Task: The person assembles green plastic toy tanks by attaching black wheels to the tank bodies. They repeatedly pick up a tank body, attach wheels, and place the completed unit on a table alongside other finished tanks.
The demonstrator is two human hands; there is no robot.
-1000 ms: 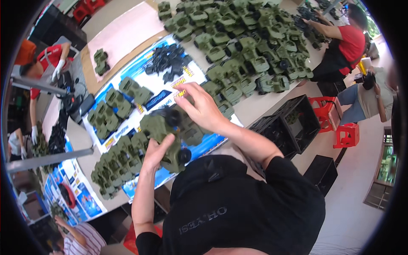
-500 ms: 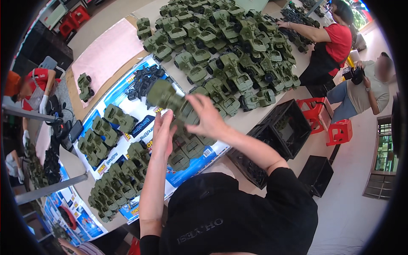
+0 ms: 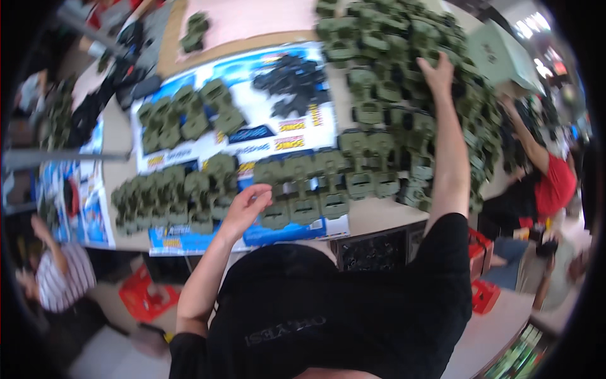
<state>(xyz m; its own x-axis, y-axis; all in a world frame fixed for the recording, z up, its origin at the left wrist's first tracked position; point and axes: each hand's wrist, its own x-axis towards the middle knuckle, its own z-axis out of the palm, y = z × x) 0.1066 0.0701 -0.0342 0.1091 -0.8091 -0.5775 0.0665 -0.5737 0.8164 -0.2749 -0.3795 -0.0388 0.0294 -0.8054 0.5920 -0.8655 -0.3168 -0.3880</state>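
Observation:
My right hand [image 3: 439,74] reaches over the large pile of olive-green toy vehicle bodies [image 3: 379,44] at the back right. Its thumb and fingers are spread, close above the toys; contact cannot be made out. My left hand [image 3: 247,207] hovers at the front of the table with its fingers curled together; anything inside them is hidden. Beside it stands a row of green toy vehicles [image 3: 303,183] along the table's near edge. More green vehicles [image 3: 189,114] stand at the back left. A heap of black plastic parts [image 3: 290,85] lies on the printed blue-and-white sheet [image 3: 252,136].
A pink sheet [image 3: 252,22] at the back carries a single green vehicle [image 3: 194,31]. Black crates [image 3: 372,251] sit below the front edge. A person in red [image 3: 555,183] works at the right, another in stripes [image 3: 65,275] at the lower left. Red stools [image 3: 148,294] stand nearby.
The green toy vehicle held between both hands is no longer in them. My right hand has moved away over the pile; my left stays near the front row. The view has turned.

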